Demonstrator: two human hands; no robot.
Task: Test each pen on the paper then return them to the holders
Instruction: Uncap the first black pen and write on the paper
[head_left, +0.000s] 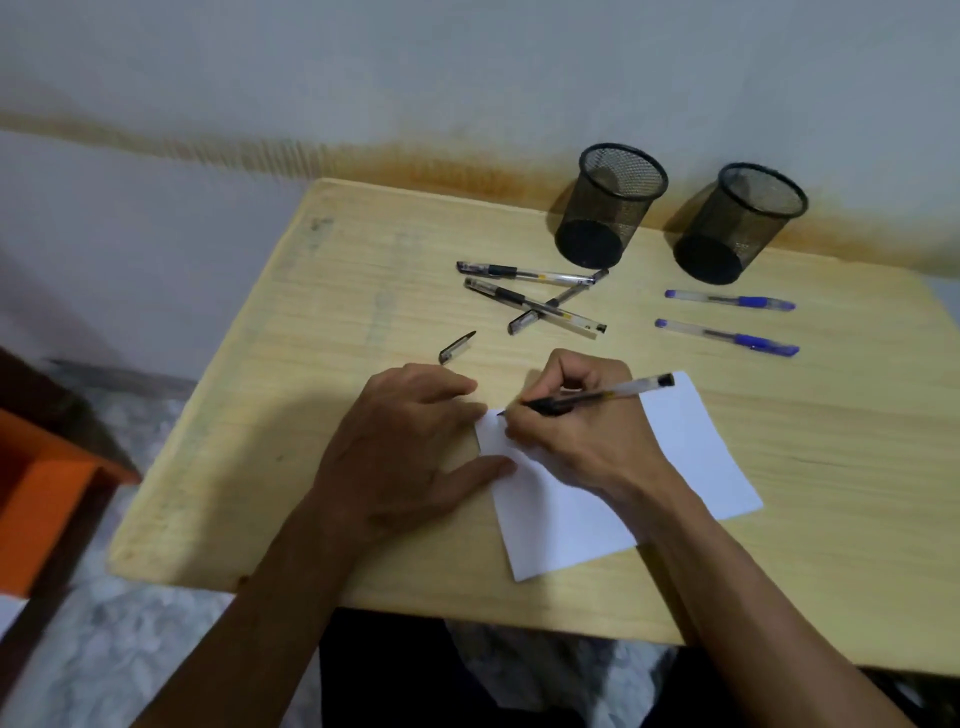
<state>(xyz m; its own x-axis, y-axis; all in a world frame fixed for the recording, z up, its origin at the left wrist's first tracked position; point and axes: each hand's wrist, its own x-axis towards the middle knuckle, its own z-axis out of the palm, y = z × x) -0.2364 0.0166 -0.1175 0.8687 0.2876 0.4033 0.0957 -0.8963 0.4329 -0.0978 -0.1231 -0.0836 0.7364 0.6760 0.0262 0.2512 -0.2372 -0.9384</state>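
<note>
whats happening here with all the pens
A person is trying out a black pen on a sheet of white paper. The right hand holds the pen with its tip on the sheet, and the left hand presses the paper's edge flat. The pen's cap lies loose on the table. Three black pens and two blue pens lie near two empty mesh holders.

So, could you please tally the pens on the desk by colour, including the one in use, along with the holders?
Black pens: 4, namely three lying loose and one in the right hand
Blue pens: 2
Mesh holders: 2
Total: 8
</note>
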